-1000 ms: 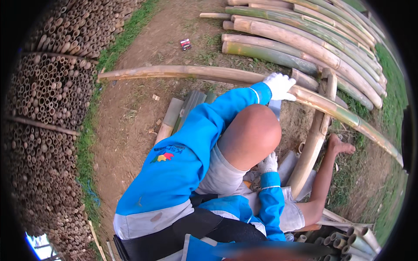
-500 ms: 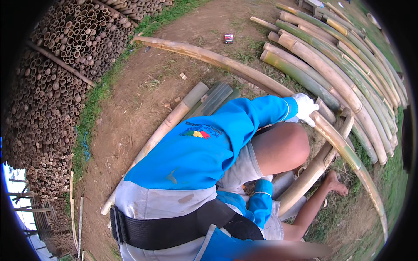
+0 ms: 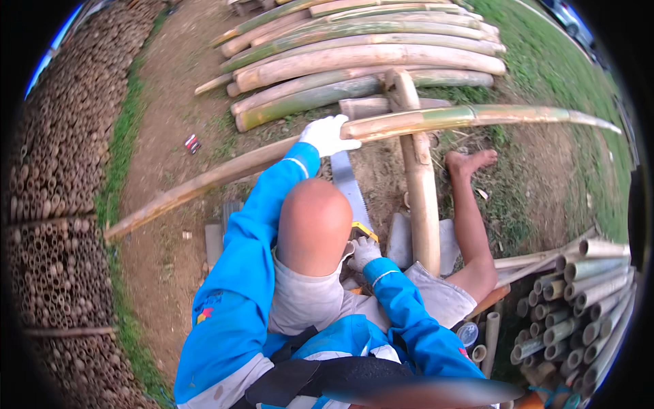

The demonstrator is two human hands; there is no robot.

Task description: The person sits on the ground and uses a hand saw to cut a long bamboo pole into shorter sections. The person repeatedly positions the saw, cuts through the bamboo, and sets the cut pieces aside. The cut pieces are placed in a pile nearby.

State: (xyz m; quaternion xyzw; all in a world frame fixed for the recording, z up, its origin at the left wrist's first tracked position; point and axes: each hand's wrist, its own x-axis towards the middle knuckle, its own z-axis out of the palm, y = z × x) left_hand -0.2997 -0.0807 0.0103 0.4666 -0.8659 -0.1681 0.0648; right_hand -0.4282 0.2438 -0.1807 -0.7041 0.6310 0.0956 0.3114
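Observation:
My left hand [image 3: 328, 136], in a white glove, is closed over a long bamboo pole [image 3: 436, 121]. The pole crosses in front of me from lower left to far right, over a thicker bamboo support [image 3: 422, 204] with a peg-like top. My gloved right hand [image 3: 365, 253] grips a handsaw [image 3: 351, 187] by its yellow-edged handle, low between my legs. The blade points up and away, its tip reaching the underside of the pole beside my left hand. Whether the teeth touch the bamboo, I cannot tell.
Several bamboo poles [image 3: 368, 58] lie side by side beyond the held pole. Cut bamboo tubes [image 3: 579, 293] are heaped at lower right. A tall stack of bamboo [image 3: 61, 157] fills the left side. A small red box [image 3: 192, 144] lies on the dirt.
My view has swung round to the right and down over my legs. The right hand and the saw, hidden before, now show. The left hand still holds the pole.

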